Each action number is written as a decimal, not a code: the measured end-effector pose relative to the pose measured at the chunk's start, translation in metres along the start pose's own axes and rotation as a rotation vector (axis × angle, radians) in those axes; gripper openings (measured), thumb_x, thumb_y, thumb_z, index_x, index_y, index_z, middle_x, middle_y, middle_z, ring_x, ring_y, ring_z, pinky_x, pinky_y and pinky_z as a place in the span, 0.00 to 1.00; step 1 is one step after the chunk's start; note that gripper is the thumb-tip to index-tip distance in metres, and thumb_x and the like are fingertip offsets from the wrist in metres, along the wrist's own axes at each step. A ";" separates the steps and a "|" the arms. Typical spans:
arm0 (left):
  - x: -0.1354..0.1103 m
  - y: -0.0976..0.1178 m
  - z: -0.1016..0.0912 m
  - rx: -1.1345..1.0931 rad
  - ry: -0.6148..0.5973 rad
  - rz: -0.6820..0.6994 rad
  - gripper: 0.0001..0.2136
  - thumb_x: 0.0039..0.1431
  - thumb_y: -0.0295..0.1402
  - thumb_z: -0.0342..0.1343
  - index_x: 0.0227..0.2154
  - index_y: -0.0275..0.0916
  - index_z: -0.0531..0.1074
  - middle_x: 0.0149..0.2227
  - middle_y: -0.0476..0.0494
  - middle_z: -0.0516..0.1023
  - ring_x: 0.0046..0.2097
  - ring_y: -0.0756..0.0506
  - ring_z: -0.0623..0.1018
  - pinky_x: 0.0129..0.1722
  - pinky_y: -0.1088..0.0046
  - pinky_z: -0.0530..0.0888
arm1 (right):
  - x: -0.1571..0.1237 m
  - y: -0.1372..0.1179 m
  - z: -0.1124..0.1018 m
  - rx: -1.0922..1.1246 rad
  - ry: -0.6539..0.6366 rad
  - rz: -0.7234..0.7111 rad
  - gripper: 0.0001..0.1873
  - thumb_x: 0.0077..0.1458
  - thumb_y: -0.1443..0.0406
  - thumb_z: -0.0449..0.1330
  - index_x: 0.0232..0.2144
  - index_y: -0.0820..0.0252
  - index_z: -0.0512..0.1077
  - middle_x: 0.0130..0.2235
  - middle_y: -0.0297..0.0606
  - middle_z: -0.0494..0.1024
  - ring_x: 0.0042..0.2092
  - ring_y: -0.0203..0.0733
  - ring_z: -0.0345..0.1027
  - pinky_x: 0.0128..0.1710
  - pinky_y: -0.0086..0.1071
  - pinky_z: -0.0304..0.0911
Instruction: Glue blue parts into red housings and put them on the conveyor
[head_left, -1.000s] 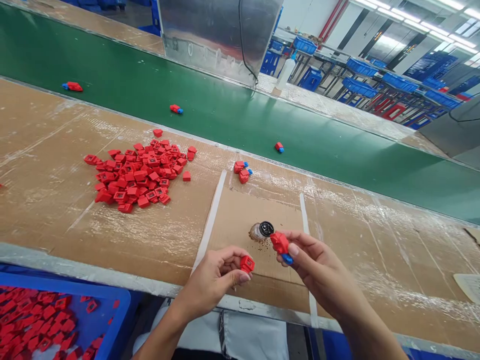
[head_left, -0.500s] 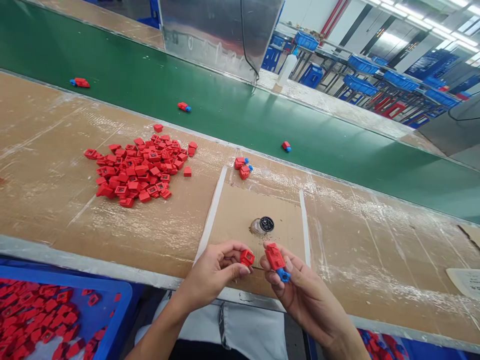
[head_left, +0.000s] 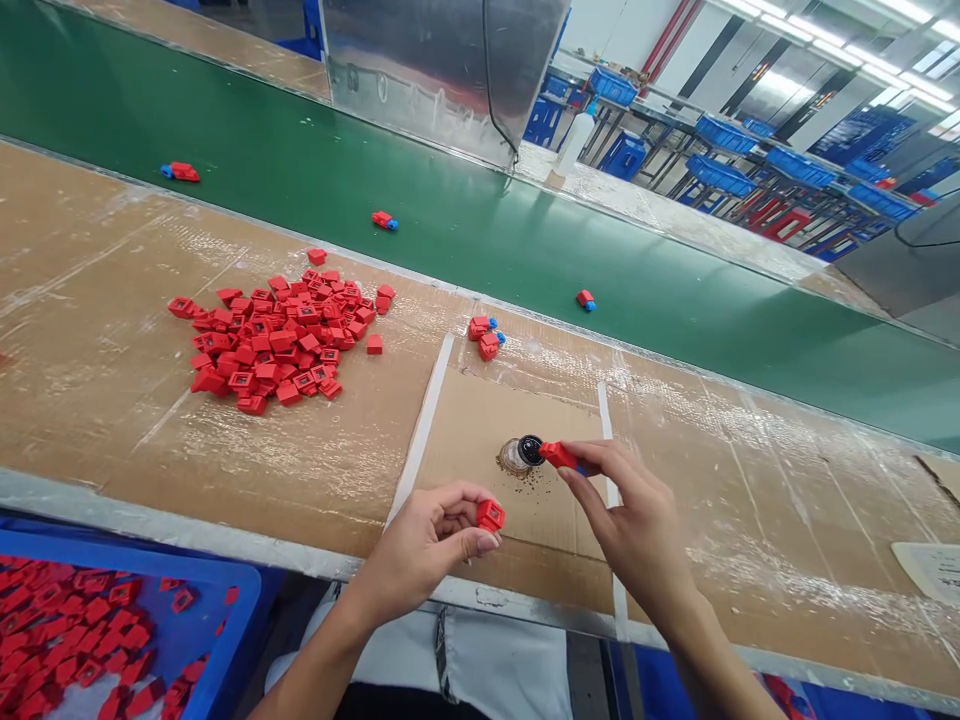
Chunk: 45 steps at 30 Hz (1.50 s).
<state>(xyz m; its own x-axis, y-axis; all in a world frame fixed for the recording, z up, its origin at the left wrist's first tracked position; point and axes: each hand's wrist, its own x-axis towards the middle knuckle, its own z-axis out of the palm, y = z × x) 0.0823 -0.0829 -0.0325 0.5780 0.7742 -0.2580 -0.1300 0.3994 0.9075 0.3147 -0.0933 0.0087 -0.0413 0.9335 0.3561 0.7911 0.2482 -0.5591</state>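
My left hand [head_left: 424, 545] pinches a small hollow red plastic block [head_left: 490, 516] between thumb and fingers, low over a cardboard sheet [head_left: 480, 430]. My right hand [head_left: 630, 500] grips a red part with a blue end [head_left: 559, 456], its red tip against a small glass jar [head_left: 517, 456]. The jar lies tilted with a round black face [head_left: 531, 450] toward the red part. Brown specks are scattered around it on the cardboard. The fingers hide the part's blue end.
A heap of red blocks [head_left: 270, 340] lies left on the taped bench top, and two red-and-blue parts [head_left: 486, 336] lie beyond the cardboard. A blue bin [head_left: 225, 590] of red blocks sits lower left. A green conveyor belt [head_left: 300, 180] carries several parts behind the bench.
My right hand has moved forward from near my left hand to the jar, bringing the red part against it. The parts on the belt have shifted right. My left hand has barely moved.
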 end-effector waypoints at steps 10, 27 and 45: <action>-0.002 0.002 0.000 0.010 0.007 -0.009 0.11 0.56 0.36 0.63 0.40 0.37 0.75 0.34 0.46 0.78 0.38 0.48 0.76 0.39 0.74 0.70 | -0.006 -0.005 0.006 -0.023 -0.062 -0.047 0.07 0.65 0.67 0.58 0.44 0.55 0.73 0.41 0.37 0.76 0.40 0.39 0.72 0.40 0.32 0.67; -0.001 0.001 0.001 0.006 -0.001 0.010 0.11 0.57 0.36 0.63 0.40 0.37 0.74 0.33 0.48 0.76 0.37 0.49 0.74 0.38 0.75 0.68 | -0.004 -0.009 0.012 -0.053 -0.054 -0.086 0.07 0.65 0.67 0.57 0.44 0.54 0.73 0.40 0.38 0.76 0.41 0.41 0.73 0.39 0.33 0.67; -0.002 0.000 0.000 0.007 -0.001 -0.001 0.12 0.57 0.37 0.63 0.41 0.37 0.74 0.33 0.47 0.75 0.36 0.49 0.73 0.37 0.74 0.67 | -0.005 -0.011 0.015 -0.076 0.029 -0.112 0.09 0.63 0.68 0.59 0.46 0.56 0.72 0.41 0.36 0.76 0.42 0.37 0.72 0.42 0.30 0.66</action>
<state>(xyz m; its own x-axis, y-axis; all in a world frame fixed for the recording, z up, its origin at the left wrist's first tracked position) 0.0816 -0.0846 -0.0323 0.5792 0.7731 -0.2587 -0.1238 0.3970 0.9094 0.2966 -0.0971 0.0017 -0.1154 0.8931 0.4348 0.8267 0.3290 -0.4564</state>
